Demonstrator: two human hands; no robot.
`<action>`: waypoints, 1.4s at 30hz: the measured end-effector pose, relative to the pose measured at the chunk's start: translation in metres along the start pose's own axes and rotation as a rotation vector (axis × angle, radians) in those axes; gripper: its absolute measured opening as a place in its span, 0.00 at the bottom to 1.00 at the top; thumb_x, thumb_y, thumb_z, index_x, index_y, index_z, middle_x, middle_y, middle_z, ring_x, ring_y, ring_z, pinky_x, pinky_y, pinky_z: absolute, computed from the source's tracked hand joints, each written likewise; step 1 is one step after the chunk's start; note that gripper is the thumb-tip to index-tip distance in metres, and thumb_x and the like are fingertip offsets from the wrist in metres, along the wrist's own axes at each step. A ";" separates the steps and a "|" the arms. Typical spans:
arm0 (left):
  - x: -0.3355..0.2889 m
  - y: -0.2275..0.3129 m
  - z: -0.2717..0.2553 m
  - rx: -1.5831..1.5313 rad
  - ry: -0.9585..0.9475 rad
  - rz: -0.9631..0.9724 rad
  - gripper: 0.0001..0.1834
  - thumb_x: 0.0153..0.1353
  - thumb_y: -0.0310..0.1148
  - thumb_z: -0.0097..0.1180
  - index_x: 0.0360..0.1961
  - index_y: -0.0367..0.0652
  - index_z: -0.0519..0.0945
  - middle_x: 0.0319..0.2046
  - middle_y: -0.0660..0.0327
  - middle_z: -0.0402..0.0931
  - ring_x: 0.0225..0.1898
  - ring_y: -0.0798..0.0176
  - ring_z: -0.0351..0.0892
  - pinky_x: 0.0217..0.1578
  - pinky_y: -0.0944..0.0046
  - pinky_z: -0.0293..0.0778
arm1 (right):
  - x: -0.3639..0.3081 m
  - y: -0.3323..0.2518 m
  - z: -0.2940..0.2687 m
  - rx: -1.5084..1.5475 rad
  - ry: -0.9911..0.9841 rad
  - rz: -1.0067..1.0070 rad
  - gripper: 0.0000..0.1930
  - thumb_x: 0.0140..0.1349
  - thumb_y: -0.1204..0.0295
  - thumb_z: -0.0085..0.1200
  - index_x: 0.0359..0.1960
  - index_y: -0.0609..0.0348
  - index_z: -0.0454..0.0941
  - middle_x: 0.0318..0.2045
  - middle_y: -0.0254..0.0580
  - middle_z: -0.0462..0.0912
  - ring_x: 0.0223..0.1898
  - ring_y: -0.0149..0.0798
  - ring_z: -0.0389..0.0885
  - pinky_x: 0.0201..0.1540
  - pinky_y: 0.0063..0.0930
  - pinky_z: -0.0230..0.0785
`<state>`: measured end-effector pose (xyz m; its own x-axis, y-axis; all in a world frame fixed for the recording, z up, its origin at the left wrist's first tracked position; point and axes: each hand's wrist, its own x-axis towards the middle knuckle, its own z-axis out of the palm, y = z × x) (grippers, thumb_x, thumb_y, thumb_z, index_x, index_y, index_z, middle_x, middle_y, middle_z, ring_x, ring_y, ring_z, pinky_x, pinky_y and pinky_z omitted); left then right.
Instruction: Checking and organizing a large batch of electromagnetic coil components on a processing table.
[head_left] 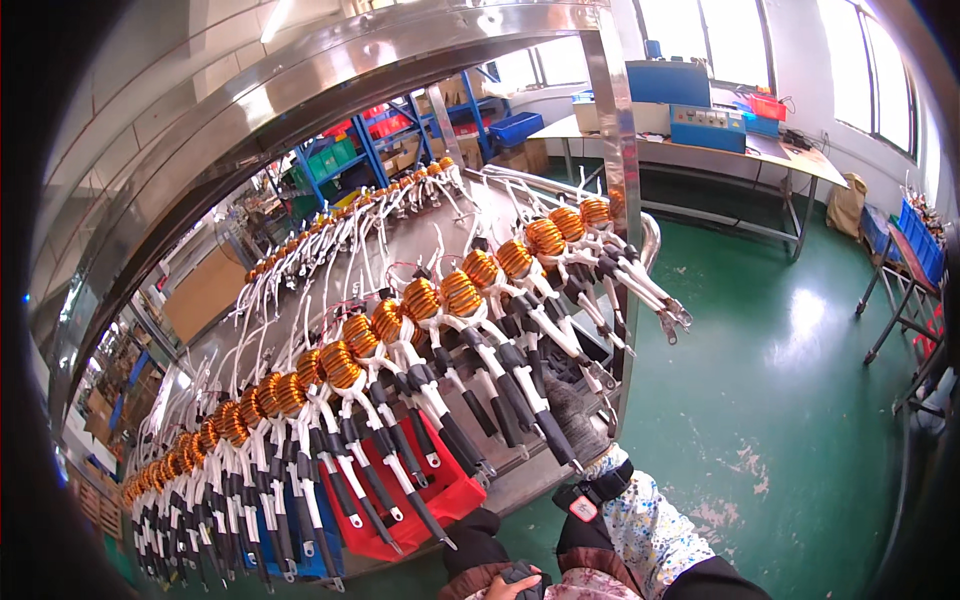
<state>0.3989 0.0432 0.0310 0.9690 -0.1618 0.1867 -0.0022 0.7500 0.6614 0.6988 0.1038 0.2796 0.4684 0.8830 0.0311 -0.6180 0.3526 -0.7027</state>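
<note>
My right arm, in a white floral sleeve with a black strap and a red-edged tag, reaches up to the rack's near right corner. The right hand (572,412) looks dark grey and gloved. It lies behind and among the hanging leads (535,405), so its fingers are hidden. At the lower edge my left hand (508,588) is partly in view, its fingers curled against a small black thing that I cannot make out. Copper-wound toroid coils (461,294) with white and black sleeved leads stand in a long row above the hands. Many leads end in metal lugs.
A metal frame (612,120) rises around the coils, with a second coil row (350,212) behind. Red (455,490) and blue bins (318,525) sit under the leads. Beyond the green floor (740,370) stand a bench (800,160) with blue equipment and a cart (905,260) at right.
</note>
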 end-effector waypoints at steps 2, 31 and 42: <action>-0.010 -0.011 -0.006 0.026 -0.012 0.042 0.21 0.53 0.45 0.57 0.42 0.40 0.74 0.38 0.56 0.75 0.40 0.60 0.74 0.42 0.58 0.70 | 0.002 0.000 0.004 0.136 -0.107 0.052 0.14 0.59 0.68 0.49 0.45 0.57 0.71 0.38 0.31 0.76 0.37 0.27 0.75 0.37 0.24 0.71; 0.059 0.045 0.122 0.214 1.195 0.051 0.10 0.51 0.28 0.58 0.36 0.41 0.76 0.26 0.68 0.73 0.28 0.73 0.71 0.33 0.72 0.68 | -0.163 0.061 -0.060 -0.604 -0.374 0.534 0.14 0.56 0.63 0.54 0.36 0.60 0.71 0.26 0.27 0.68 0.28 0.21 0.65 0.30 0.16 0.61; 0.060 0.069 0.147 0.468 1.104 0.008 0.12 0.52 0.31 0.58 0.37 0.38 0.77 0.30 0.68 0.75 0.33 0.75 0.70 0.37 0.72 0.66 | -0.166 0.057 -0.038 -0.200 -0.153 0.608 0.06 0.46 0.80 0.56 0.26 0.62 0.73 0.32 0.38 0.72 0.35 0.34 0.71 0.39 0.25 0.64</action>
<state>0.4203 -0.0092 0.1950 0.6571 0.6509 -0.3801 0.1225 0.4053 0.9059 0.6095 -0.0339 0.2074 -0.0313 0.9458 -0.3232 -0.6079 -0.2747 -0.7450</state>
